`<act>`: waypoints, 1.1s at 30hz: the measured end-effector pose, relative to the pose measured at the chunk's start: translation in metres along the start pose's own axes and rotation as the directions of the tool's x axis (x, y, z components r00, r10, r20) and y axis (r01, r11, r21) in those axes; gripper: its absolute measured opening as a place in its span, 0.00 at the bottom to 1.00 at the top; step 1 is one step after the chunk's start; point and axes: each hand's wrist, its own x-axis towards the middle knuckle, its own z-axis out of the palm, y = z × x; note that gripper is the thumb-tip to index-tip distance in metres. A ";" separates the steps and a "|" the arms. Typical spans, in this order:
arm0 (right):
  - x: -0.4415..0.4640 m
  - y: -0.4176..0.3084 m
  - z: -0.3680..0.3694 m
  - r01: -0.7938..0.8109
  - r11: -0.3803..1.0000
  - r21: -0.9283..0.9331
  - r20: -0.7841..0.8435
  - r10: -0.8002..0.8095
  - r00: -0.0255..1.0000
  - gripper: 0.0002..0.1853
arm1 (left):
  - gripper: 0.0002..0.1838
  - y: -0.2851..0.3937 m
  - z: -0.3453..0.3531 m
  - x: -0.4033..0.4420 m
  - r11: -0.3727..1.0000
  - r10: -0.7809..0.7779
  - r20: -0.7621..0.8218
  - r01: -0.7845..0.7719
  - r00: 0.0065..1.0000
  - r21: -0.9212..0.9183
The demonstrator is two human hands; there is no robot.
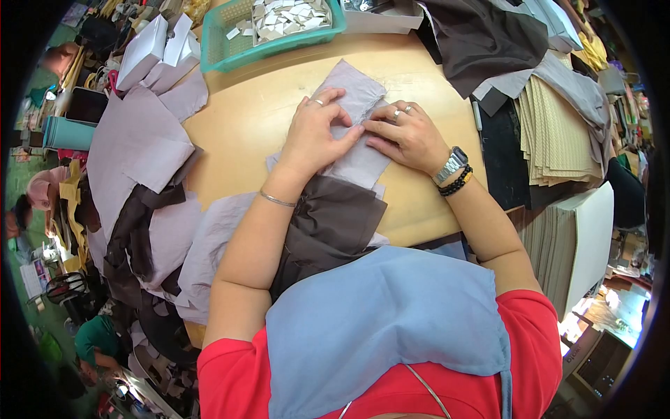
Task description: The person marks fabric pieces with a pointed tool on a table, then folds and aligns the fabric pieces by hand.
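Note:
A light mauve-grey cloth piece (352,87) lies on the wooden table, its lower part running down to a dark brown cloth (335,216) near my body. My left hand (319,133) rests on its left side, thumb and fingers bent round towards a fold in the cloth. From the right, my right hand (408,134) touches the same piece, with its fingertips close to my left thumb. The fingers of both hands are bent and pressed together at the cloth. What lies right under the fingertips is partly hidden.
A green basket (279,47) holding small white pieces stands at the table's back. Mauve and dark cloths (132,140) pile up on the left. Stacked cream sheets (558,133), a dark cloth (488,42) and a thick stack of boards (572,244) are on the right.

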 end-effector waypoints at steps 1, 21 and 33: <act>0.000 -0.001 0.000 -0.007 1.000 0.005 0.010 0.007 1.000 0.13 | 0.11 0.001 0.001 0.000 1.000 -0.001 -0.012 0.002 1.000 0.010; -0.005 0.004 0.001 0.014 0.999 0.036 -0.024 -0.013 1.000 0.17 | 0.11 0.006 -0.020 0.028 0.961 -0.228 0.324 0.266 0.918 -0.078; -0.004 0.002 0.000 0.029 1.000 0.003 -0.002 -0.029 1.000 0.20 | 0.11 0.005 -0.020 0.030 0.967 -0.223 0.346 0.252 0.911 -0.042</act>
